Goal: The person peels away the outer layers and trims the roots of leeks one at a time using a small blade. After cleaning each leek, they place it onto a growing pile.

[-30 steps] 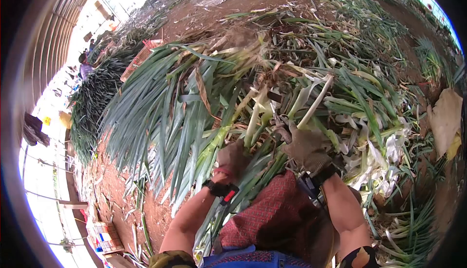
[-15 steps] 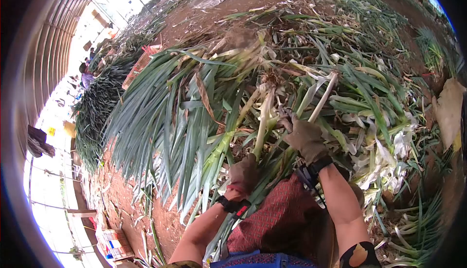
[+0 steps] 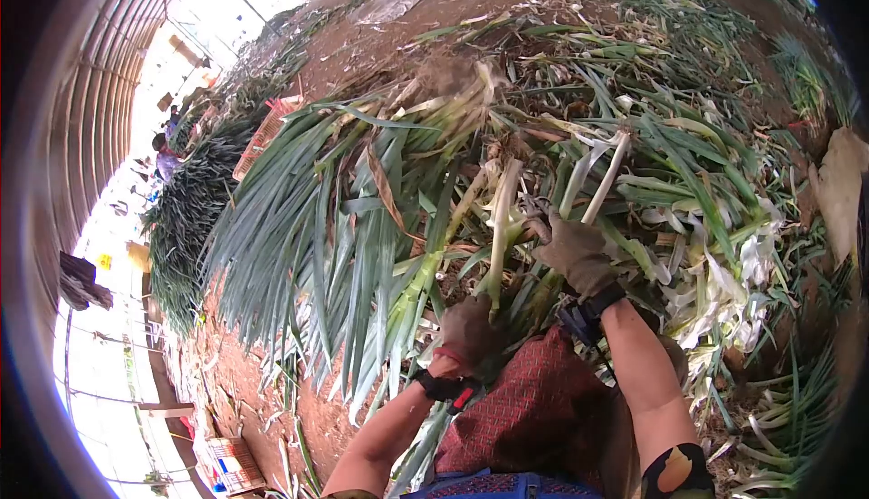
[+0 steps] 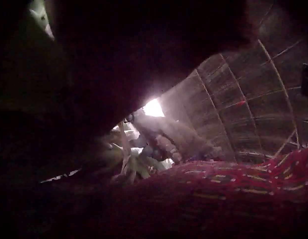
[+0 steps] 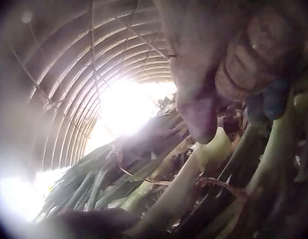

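In the head view my gloved left hand [image 3: 469,327] grips the lower end of a pale leek stalk [image 3: 503,227], whose other end points away from me. My gloved right hand [image 3: 577,253] is just right of this stalk, fingers loosely bent and pointing at it. The right wrist view shows the thumb apart from the bent fingers [image 5: 248,64], over pale leek stalks [image 5: 181,191]; contact there is unclear. The left wrist view is mostly dark, with red patterned cloth [image 4: 233,181] low down. Long green leek leaves [image 3: 317,218] fan out left of my hands.
Loose leeks [image 3: 679,173] and white peelings [image 3: 724,282] lie to the right. Beyond is brown ground [image 3: 362,51]. Orange crates [image 3: 264,137] [image 3: 237,465] stand on the left, and a person [image 3: 167,157] is beside another leek heap [image 3: 195,227].
My left hand has moved right and a little nearer to me, with the stalk turning more upright in view. My right hand has shifted slightly, its fingers near the stalk.
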Demonstrator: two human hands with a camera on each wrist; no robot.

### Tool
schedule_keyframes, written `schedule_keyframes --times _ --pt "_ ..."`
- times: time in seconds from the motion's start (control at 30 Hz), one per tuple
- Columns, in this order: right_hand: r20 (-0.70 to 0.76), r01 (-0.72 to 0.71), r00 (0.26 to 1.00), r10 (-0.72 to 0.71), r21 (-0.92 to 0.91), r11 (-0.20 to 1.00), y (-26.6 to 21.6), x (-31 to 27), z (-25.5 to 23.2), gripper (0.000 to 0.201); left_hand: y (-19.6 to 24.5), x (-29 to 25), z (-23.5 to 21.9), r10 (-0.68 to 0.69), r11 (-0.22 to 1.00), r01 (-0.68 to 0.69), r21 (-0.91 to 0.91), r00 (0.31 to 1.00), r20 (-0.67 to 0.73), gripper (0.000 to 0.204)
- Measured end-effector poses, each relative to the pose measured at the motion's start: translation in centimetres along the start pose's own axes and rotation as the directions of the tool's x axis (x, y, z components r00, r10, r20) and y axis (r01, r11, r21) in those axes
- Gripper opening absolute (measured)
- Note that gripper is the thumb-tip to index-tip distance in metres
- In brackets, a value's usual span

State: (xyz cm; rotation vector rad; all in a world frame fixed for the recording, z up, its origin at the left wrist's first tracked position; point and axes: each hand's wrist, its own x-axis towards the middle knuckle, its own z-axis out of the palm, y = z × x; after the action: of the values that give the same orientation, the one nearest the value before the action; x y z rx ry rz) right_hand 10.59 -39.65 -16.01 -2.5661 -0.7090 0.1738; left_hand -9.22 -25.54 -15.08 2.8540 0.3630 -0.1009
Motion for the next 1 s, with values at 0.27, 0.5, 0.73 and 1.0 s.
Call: schedule_keyframes --times 0.27,0.5,0.73,1.0 --pt "0.116 0.073 0.99 -0.079 0.053 0.996 -1.6 -3.2 -5.0 0.066 -3.6 4.5 1.1 -0.224 0.856 0.281 -0.434 0.958 0.178 0.059" --pt "0.053 0.096 0.994 -0.095 -0.033 0.995 -0.5 -6.3 -7.7 0.073 -5.7 8.5 -1.9 -0.186 0.79 0.136 -0.598 0.982 -0.023 0.039" --pt "-0.086 -0.016 0.995 0.05 0.359 0.933 0.4 -6.5 -11.7 0.047 -0.1 12.2 -8.4 -0.077 0.819 -0.063 -0.571 0.973 -0.218 0.034" --pt "0.109 0.184 0.976 -0.19 0.06 0.981 -1.4 -7.2 -7.9 0.057 -1.7 9.6 4.0 0.145 0.83 -0.131 -0.542 0.989 -0.018 0.031"
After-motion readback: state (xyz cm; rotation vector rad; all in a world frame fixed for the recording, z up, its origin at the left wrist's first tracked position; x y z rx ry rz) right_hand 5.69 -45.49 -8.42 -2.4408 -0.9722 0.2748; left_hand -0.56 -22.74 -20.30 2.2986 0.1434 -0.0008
